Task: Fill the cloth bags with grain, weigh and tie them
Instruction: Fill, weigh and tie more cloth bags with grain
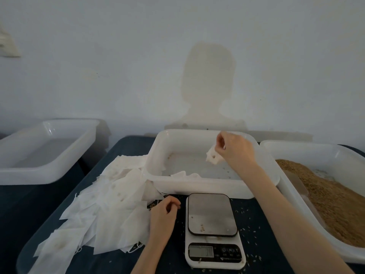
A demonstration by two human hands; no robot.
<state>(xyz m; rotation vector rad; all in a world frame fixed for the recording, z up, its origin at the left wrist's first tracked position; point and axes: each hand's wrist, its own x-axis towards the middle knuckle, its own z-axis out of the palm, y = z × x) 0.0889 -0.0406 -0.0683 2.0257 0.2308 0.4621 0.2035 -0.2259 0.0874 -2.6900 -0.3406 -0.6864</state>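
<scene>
At far left a translucent white plastic tub [45, 153] sits apart, nothing visible in it; right of it, limp flat cloth bags [110, 206] fan in a loose heap over the dark table [23, 204]. The left hand [165, 212] rests at the heap's right edge, fingers curled, gripping nothing I can make out, so it is nearer the next empty bag. Just right stands the digital scale [212, 228], its smooth steel platter bare but for stray grains. Beyond, over the middle tub [158, 155] (nearly bare), the right hand [235, 151] pinches a small filled bag [212, 157] hanging below its fingers. The grain tub [292, 147] lies far right, heaped with brown grain [335, 204]
</scene>
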